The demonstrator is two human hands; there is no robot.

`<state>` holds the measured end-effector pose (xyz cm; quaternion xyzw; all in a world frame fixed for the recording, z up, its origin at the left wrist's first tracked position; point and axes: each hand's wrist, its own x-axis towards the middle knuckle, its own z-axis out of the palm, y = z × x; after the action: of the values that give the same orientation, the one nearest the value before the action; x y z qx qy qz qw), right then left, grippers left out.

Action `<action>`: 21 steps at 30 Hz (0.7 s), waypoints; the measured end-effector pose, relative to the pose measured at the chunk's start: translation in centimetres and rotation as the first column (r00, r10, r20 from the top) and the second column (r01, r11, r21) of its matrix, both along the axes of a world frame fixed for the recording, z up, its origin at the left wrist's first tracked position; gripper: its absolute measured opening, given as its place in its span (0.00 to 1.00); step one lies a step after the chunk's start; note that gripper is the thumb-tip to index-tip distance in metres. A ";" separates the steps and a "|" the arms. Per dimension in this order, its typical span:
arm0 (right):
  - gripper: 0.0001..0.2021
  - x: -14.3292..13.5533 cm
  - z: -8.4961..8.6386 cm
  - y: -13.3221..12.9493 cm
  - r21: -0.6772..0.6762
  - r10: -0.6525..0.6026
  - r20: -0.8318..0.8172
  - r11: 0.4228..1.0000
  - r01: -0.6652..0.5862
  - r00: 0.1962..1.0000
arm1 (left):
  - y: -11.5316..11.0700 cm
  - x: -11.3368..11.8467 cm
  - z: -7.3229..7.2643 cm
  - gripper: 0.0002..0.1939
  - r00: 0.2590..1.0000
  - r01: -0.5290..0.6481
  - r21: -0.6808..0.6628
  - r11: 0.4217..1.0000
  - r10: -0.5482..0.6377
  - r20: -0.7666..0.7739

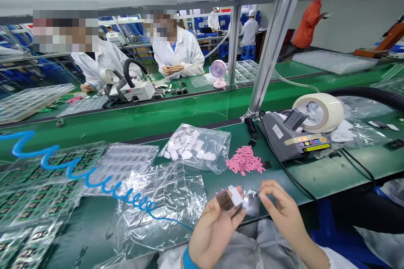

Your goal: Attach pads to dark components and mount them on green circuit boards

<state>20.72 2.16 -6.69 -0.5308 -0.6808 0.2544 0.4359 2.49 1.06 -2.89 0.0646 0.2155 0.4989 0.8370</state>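
At the near edge of the green bench (331, 172), the left hand (211, 231) grasps a small square component (224, 200) with a white tab, held up between thumb and fingers. Just right of it, the right hand (280, 208) pinches a thin clear film (252, 201) between its fingertips. A pile of pink tabs (245, 160) lies just beyond, a tape dispenser (296, 134) further right.

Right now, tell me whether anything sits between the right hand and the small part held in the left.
Nothing visible does. The left hand holds the small part up, and the right hand sits beside it across an open gap.
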 end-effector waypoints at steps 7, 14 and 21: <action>0.11 0.7 -2.8 0.9 -0.067 -0.038 0.002 0.997 0.038 0.999 | -0.5 -0.1 0.9 0.15 0.984 0.134 0.022 0.991 -0.136 0.118; 0.15 -1.7 2.6 0.9 -0.374 0.084 -0.834 0.640 -0.671 0.545 | -0.4 0.5 1.3 0.14 0.975 0.156 -0.024 0.988 -0.149 0.167; 0.16 -2.8 2.6 0.2 -0.316 -0.079 -0.940 0.573 -0.756 0.333 | -0.5 0.6 1.6 0.19 0.956 0.215 0.095 0.972 -0.229 0.181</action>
<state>17.88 2.37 -4.07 -0.2562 -0.2813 0.8343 0.3989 3.05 0.52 -1.29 0.0717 0.1070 0.4132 0.9015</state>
